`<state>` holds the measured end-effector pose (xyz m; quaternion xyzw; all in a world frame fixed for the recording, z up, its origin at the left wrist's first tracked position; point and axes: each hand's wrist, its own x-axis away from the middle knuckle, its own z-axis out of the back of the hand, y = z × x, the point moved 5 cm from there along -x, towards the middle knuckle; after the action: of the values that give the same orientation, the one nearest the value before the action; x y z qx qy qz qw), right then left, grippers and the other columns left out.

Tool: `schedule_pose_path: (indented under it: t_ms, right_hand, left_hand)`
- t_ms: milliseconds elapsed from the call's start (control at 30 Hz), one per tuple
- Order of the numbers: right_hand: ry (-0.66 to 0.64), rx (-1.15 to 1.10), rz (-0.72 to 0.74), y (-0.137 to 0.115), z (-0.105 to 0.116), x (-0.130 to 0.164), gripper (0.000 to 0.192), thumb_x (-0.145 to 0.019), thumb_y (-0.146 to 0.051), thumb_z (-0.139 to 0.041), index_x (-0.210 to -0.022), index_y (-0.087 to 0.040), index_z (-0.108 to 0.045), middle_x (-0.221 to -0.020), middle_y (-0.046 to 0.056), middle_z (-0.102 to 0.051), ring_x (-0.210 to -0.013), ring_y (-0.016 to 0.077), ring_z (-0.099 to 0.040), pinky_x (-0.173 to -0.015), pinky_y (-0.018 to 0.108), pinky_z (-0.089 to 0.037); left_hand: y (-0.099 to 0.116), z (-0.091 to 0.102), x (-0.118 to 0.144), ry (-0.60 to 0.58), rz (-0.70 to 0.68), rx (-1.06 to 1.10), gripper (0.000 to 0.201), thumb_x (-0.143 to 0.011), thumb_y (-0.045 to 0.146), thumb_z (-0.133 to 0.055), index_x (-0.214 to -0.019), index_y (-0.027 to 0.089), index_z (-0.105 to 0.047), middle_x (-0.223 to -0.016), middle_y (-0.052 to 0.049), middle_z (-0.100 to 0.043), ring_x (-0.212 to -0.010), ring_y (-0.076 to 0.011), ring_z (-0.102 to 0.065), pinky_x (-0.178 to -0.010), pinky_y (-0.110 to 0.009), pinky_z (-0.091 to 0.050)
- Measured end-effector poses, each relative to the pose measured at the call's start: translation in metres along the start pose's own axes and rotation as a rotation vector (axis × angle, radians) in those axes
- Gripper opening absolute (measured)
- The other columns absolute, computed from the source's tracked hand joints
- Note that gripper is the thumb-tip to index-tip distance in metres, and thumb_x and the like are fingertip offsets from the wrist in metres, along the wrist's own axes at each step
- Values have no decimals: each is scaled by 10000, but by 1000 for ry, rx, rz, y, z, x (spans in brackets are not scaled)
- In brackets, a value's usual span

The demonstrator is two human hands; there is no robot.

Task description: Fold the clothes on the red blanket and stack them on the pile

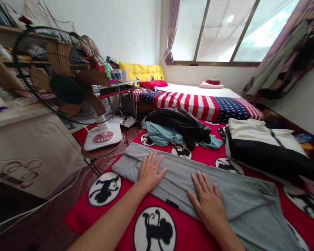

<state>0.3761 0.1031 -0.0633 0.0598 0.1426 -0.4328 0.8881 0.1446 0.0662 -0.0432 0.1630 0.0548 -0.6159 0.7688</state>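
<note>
A long grey garment, perhaps trousers, lies folded lengthwise on a red blanket printed with black monkey figures in pale circles. My left hand rests flat on it towards its narrower left end, fingers spread. Further right, my right hand also presses flat on the cloth with its fingers apart. Between the two hands a small dark tag shows at the near edge of the garment. The cloth widens towards the lower right, where it leaves the picture.
Beyond the garment lies a heap of black and light-blue clothes. Folded white and black clothing sits at right. A fan stands on a stool at left. Behind is a bed with a flag-patterned cover.
</note>
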Motion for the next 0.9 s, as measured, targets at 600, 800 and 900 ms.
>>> schedule_pose_path:
  t_ms: [600,800,900]
  right_hand:
    - [45,-9,-4,5,2,1,557,-923,-472,-395,-1418,-220,-449,-1531,42,-330,-1419,263,-278,-1115,512,-246]
    - [43,-57,-12,5,4,2,539,-921,-461,-409,-1399,-219,-472,-1519,53,-357,-1415,268,-290,-1121,519,-245]
    - [62,-108,-28,5,4,1,519,-917,-437,-425,-1370,-195,-502,-1497,90,-396,-1406,292,-304,-1114,556,-242]
  left_hand:
    - [-140,57,5,22,475,-125,633,-858,560,-479,-1296,105,-516,-1172,-184,-642,-1112,-320,-585,-921,-380,-449]
    - [-145,56,-13,-99,584,2,696,-724,668,-567,-1140,112,-616,-1120,-229,-672,-1054,-369,-626,-808,-369,-470]
    - [-144,55,-23,-133,563,62,600,-694,598,-638,-1021,96,-665,-1069,-222,-698,-1009,-351,-652,-775,-334,-474]
